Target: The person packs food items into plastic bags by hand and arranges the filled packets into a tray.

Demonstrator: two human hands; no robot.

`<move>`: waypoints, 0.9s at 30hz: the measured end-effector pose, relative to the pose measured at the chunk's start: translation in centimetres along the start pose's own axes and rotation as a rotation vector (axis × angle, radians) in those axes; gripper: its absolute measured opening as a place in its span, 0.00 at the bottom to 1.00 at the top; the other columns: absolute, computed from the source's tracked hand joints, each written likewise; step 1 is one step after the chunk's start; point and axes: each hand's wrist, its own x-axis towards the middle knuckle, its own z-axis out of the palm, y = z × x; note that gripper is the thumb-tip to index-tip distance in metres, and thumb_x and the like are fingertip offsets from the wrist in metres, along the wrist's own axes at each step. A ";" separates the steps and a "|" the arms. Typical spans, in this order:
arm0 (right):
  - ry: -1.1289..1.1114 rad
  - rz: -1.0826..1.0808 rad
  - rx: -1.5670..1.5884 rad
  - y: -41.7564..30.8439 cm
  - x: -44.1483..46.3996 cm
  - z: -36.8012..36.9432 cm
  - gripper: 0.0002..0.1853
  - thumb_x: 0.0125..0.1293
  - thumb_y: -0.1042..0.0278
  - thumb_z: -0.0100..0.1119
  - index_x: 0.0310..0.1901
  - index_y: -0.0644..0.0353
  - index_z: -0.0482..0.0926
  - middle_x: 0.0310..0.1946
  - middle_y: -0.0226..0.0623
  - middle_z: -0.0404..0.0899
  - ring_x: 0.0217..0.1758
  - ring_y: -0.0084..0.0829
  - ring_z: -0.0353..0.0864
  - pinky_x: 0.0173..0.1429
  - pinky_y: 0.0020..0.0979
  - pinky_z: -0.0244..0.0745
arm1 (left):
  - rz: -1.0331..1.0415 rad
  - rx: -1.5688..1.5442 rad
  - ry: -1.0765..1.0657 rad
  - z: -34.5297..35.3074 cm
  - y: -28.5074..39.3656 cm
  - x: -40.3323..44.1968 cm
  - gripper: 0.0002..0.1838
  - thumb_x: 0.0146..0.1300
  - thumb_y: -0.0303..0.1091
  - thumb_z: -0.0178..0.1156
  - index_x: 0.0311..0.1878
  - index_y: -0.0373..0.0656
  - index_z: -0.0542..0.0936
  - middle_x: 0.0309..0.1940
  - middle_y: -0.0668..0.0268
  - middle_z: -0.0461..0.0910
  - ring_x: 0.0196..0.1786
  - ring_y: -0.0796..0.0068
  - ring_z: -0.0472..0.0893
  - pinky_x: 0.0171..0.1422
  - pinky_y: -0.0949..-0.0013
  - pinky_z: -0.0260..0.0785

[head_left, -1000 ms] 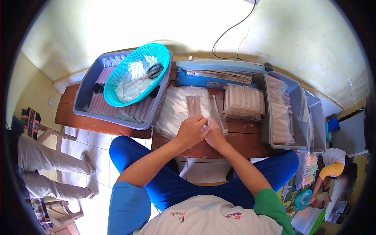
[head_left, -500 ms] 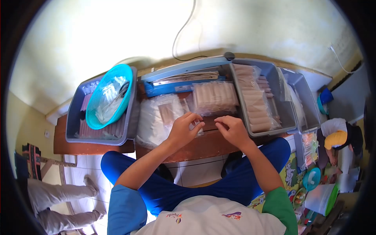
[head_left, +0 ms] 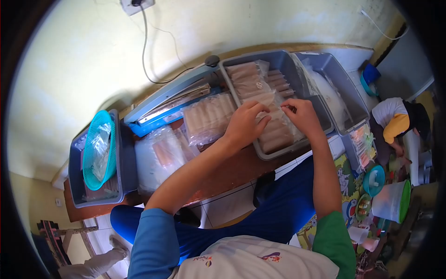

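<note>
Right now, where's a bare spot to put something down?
The brown table is bare along its front edge, between the left forearm and the gray bin of tube packs. Behind, it's crowded: plastic sheets, a tube bundle, the long blue-gray tool.

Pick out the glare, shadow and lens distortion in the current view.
Head view: a wide lens bows the table edge and leaves black, rounded borders; head view: whitish glare streaks the clear bags; head view: soft shadows fall on the pale wall above the turquoise basket.
</note>
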 end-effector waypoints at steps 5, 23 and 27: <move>-0.209 0.327 -0.111 3.2 1.0 -1.8 0.08 0.58 0.72 0.65 0.39 0.61 0.86 0.31 0.45 0.85 0.32 0.43 0.85 0.42 0.37 0.78 | 0.074 0.019 -0.063 4.6 -0.5 3.6 0.08 0.57 0.31 0.66 0.38 0.39 0.84 0.40 0.54 0.82 0.47 0.51 0.80 0.54 0.56 0.72; -0.615 0.657 -0.438 10.2 2.1 -1.7 0.26 0.56 0.86 0.54 0.58 0.61 0.80 0.52 0.53 0.82 0.56 0.48 0.82 0.59 0.42 0.77 | 0.002 0.551 -0.935 14.4 -2.2 8.8 0.12 0.54 0.34 0.61 0.41 0.44 0.87 0.42 0.54 0.86 0.50 0.57 0.84 0.57 0.56 0.73; -0.691 0.685 -0.437 11.2 2.1 -0.9 0.26 0.57 0.85 0.53 0.59 0.61 0.79 0.54 0.53 0.81 0.57 0.50 0.82 0.60 0.43 0.77 | 0.012 0.601 -1.011 14.6 -2.5 8.7 0.14 0.55 0.35 0.60 0.43 0.44 0.87 0.44 0.56 0.86 0.51 0.59 0.85 0.58 0.58 0.72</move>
